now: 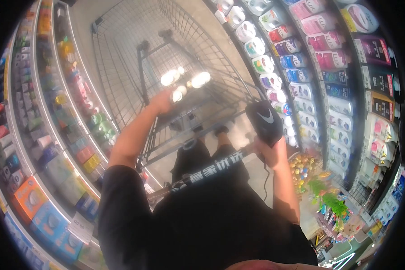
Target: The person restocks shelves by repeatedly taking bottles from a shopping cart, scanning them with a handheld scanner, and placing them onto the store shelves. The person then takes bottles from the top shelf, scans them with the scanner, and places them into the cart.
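My left hand (163, 103) reaches over the metal shopping cart (114, 83), its fingertips beside small bright white objects (178, 93). Glare washes out the fingers, so a grip there cannot be made out. More bright white shapes (198, 80) show just beyond it. My right hand (272, 152) is closed round the right end of the cart handle (216, 167), which has white lettering. Directly in front of that hand is a black item with a white swoosh (264, 118), partly covering the fingers; a thin dark cord hangs below.
Shelves of boxes and packets (54, 216) curve along the left. On the right, shelves hold rows of bottles and pouches (324, 40). A green plant-like display (330, 202) and small colourful goods stand at the lower right. Pale floor shows beneath the cart.
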Action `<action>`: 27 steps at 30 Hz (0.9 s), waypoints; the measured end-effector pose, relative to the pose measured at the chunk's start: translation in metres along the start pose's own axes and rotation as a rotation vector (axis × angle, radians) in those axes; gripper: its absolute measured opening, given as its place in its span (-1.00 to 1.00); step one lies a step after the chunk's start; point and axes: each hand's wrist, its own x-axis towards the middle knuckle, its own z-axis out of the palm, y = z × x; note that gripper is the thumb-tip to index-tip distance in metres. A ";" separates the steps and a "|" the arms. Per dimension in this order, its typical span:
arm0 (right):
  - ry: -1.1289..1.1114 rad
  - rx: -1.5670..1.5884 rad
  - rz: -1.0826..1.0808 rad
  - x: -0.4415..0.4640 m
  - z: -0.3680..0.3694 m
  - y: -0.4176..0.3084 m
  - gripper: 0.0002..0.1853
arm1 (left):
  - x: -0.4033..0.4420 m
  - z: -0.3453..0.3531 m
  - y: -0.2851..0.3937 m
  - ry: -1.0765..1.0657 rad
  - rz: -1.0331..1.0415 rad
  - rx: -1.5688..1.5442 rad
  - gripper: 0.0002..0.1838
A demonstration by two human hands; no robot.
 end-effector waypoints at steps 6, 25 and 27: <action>0.003 0.026 0.008 0.001 -0.002 0.009 -0.92 | -0.002 -0.008 0.031 0.003 -0.045 0.096 -0.33; -0.064 0.016 -0.074 -0.002 -0.010 0.010 -0.79 | -0.147 -0.082 0.034 0.499 -0.065 0.190 -0.52; -0.114 0.108 -0.144 0.000 -0.014 0.028 -0.77 | -0.189 -0.105 0.051 0.591 -0.047 0.112 -0.52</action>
